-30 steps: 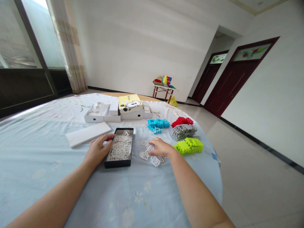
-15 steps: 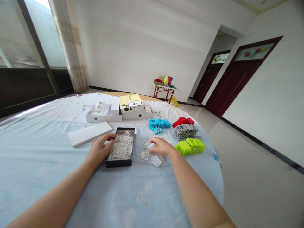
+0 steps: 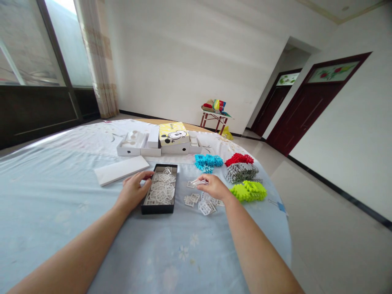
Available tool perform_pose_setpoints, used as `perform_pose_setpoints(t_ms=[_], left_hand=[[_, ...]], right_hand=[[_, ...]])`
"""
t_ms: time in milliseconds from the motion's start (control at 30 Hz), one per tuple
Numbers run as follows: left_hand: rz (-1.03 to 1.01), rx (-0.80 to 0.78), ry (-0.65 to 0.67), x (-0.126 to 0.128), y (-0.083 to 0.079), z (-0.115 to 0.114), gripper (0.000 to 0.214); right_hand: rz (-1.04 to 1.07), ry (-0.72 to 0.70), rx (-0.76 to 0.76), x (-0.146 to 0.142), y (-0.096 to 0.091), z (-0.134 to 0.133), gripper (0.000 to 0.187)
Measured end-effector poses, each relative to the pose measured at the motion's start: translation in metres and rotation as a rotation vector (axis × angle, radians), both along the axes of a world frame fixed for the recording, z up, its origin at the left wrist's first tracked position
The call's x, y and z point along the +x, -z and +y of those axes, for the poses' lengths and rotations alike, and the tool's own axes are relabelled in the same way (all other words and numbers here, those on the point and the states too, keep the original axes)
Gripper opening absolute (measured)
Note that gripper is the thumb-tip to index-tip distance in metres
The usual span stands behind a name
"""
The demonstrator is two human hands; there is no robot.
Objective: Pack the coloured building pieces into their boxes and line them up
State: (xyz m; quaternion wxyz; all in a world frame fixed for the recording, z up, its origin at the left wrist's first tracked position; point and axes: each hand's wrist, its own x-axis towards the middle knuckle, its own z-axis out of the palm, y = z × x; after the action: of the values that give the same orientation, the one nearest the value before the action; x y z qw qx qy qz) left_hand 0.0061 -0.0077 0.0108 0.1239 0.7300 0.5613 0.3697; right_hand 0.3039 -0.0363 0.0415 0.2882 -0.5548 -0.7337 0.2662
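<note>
In the head view, the left hand [image 3: 134, 191] rests curled against the left wall of a black tray [image 3: 159, 208], its fingers narrow and touching the rim near the far-left corner; the tray lies on a pale blue tablecloth [image 3: 61, 204] and is filled with white lattice pieces [image 3: 161, 191]. The right hand [image 3: 214, 186], just to the tray's 3 o'clock, pinches a few white pieces [image 3: 198, 182] between thumb and fingertips, lifted slightly off the cloth. Beneath and around that hand lies a loose scatter of white pieces [image 3: 200, 203], close beside the tray but apart from it. At the right hand's 3 o'clock sits a lime-green pile [image 3: 248, 190]; at its 1 o'clock a grey pile [image 3: 240, 172] with a red pile [image 3: 239, 159] touching its far side; at 12 o'clock a blue pile [image 3: 208, 162]. A flat white lid [image 3: 121, 170] lies at the tray's 10 o'clock, near the left hand. Farther off, at the tray's 12 o'clock, stand open white boxes [image 3: 134, 145] and a yellow cartoon-printed box [image 3: 174, 133]. Beyond the table a small red-legged stand [image 3: 215, 117] holds colourful items against the wall.
</note>
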Motion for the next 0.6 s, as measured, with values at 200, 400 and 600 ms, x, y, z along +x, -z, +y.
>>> perform_pose_setpoints(t_ms=[200, 400, 600], left_hand=[[-0.006, 0.004, -0.004, 0.002, -0.001, -0.001, 0.037], [0.003, 0.011, -0.013, 0.002, 0.0, 0.0, 0.036], [0.007, 0.025, 0.003, 0.003, 0.001, -0.001, 0.034]], right_hand=[[0.092, 0.002, 0.134, -0.024, -0.019, 0.006, 0.024], [0.089, -0.054, 0.155, -0.068, -0.029, 0.028, 0.03], [0.155, -0.081, 0.195, -0.075, -0.022, 0.038, 0.041]])
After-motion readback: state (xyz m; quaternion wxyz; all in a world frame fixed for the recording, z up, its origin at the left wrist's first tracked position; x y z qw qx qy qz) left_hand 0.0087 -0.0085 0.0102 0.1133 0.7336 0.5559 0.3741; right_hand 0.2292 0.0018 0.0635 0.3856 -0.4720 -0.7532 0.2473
